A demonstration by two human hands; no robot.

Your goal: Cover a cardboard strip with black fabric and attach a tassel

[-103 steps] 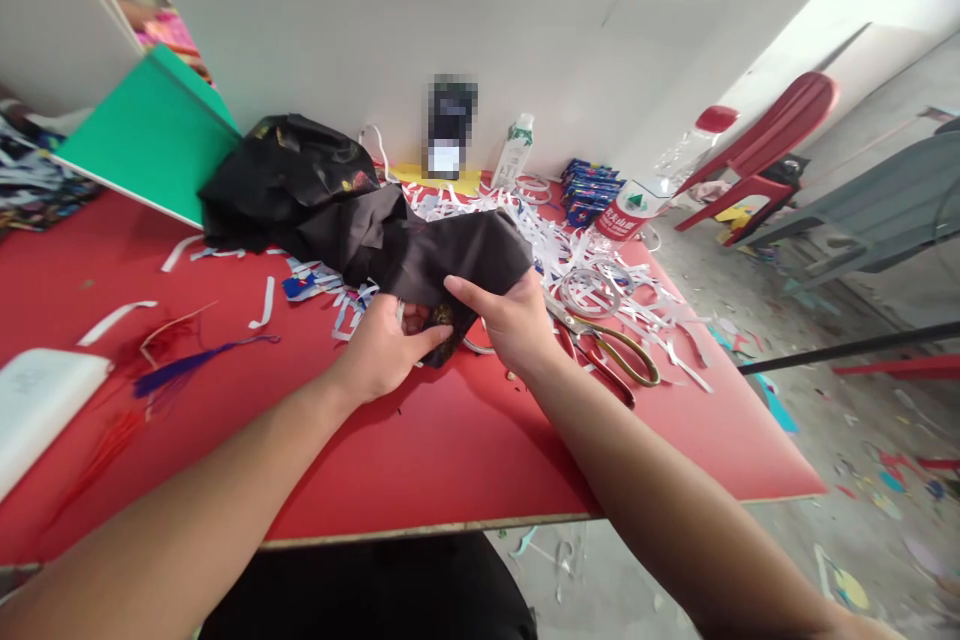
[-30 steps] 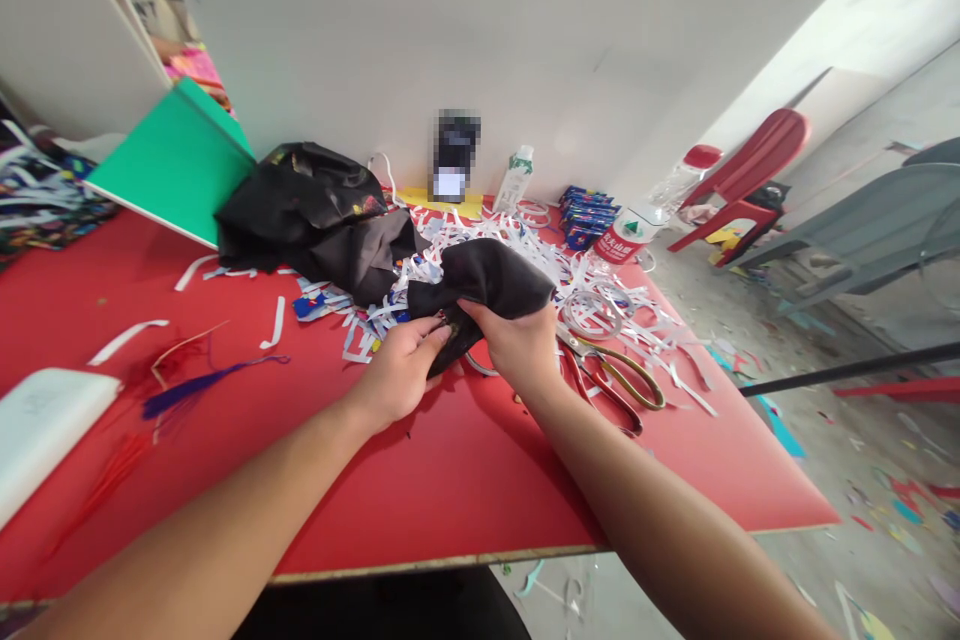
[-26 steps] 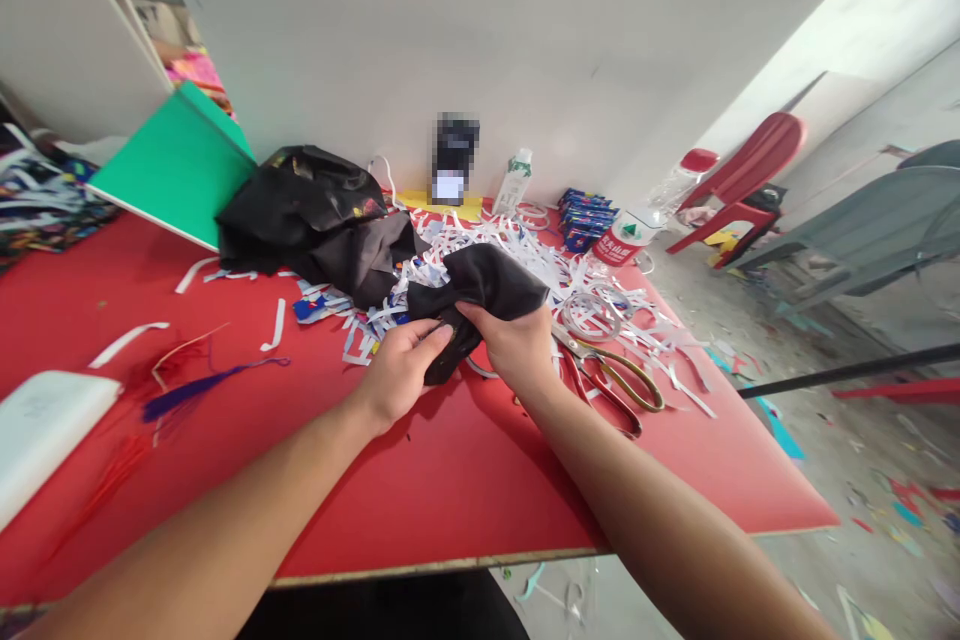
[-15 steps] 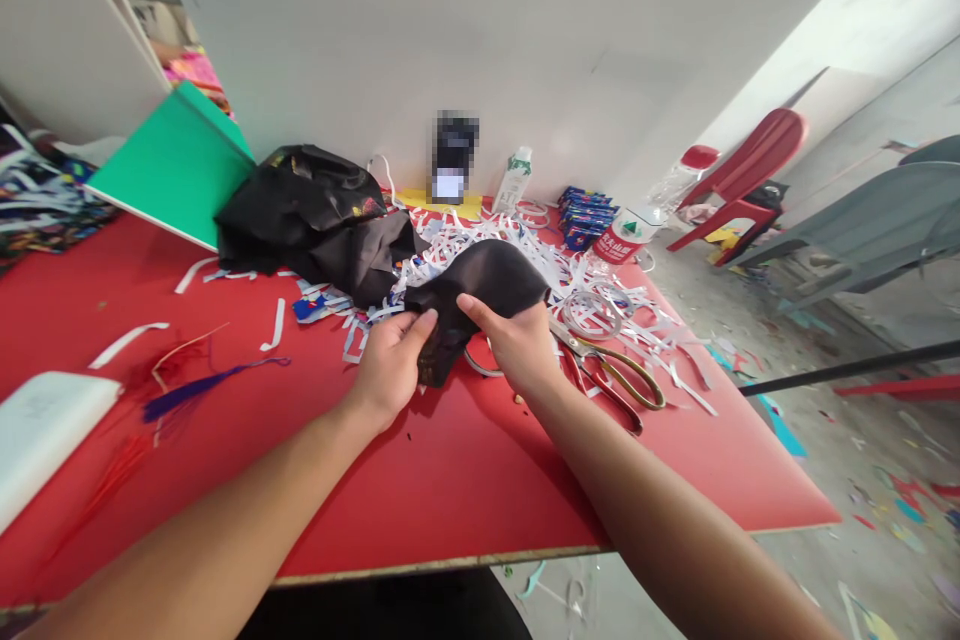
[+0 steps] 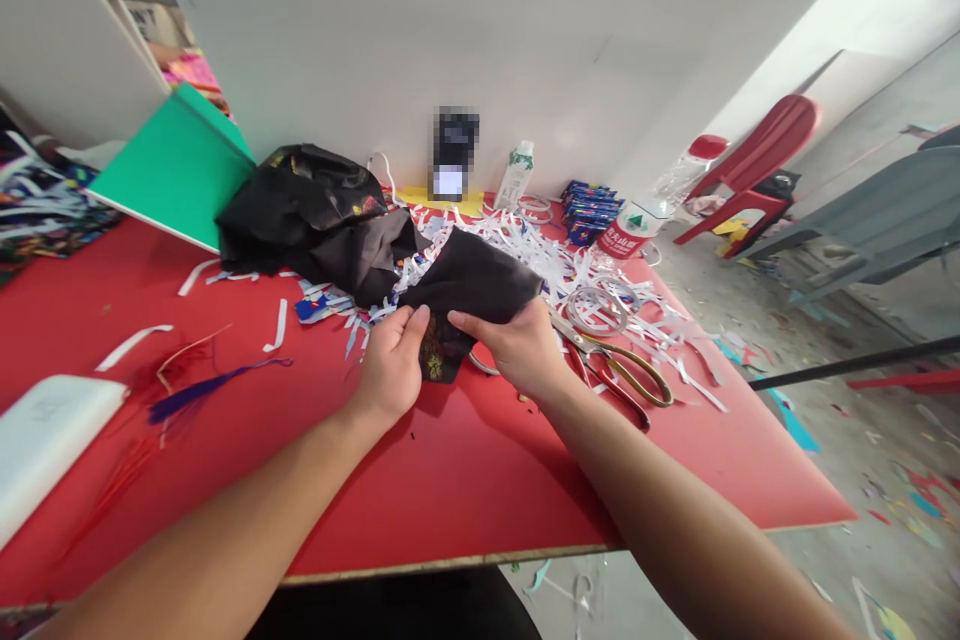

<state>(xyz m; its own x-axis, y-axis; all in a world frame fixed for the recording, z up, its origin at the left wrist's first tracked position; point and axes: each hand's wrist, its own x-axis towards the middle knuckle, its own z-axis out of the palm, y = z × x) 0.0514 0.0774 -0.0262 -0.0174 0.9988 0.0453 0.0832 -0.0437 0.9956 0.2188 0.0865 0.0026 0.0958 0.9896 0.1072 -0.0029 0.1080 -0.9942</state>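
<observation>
A small piece of black cloth (image 5: 472, 285) with a gold pattern on its near edge lies bunched over the red table (image 5: 420, 480). My left hand (image 5: 390, 370) pinches its near left corner between thumb and fingers. My right hand (image 5: 517, 345) grips its near right edge, fingers on top. A larger heap of black cloth (image 5: 315, 215) sits just behind, to the left. White paper strips (image 5: 570, 275) lie under and around the small piece.
Gold-handled scissors (image 5: 622, 365) and a roll of clear tape (image 5: 596, 310) lie right of my right hand. A green board (image 5: 176, 165), a white box (image 5: 45, 435), a blue and red tassel (image 5: 180, 390), bottles (image 5: 517, 175) and a red chair (image 5: 757, 155) stand around.
The small cloth came free of the big heap and got bunched between my hands. Over the last second I flattened it and drew it slightly nearer.
</observation>
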